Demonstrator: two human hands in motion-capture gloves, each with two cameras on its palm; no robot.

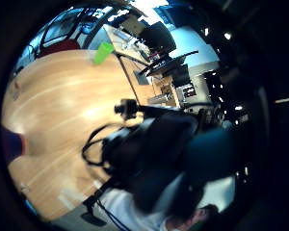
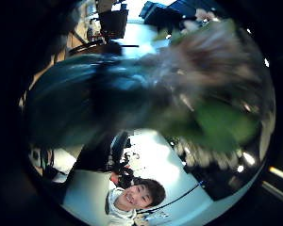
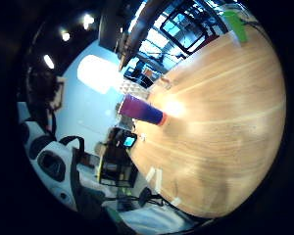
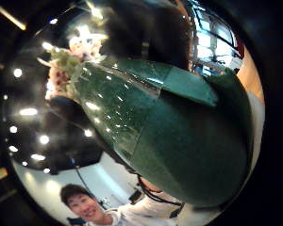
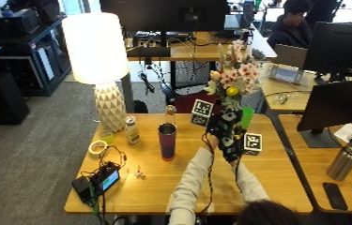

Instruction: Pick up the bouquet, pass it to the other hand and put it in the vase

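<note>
An office room holds a wooden table with a purple vase standing near its middle. Above the table, right of the vase and well apart from it, both gloved hands meet on the upright bouquet. The left hand and right hand each curl round its green wrapping, flowers raised above them.

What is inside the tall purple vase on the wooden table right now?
Nothing can be seen sticking out of the tall purple vase; its inside is hidden from view. The pink flower bouquet in green wrap is up between the left hand and right hand.
</note>
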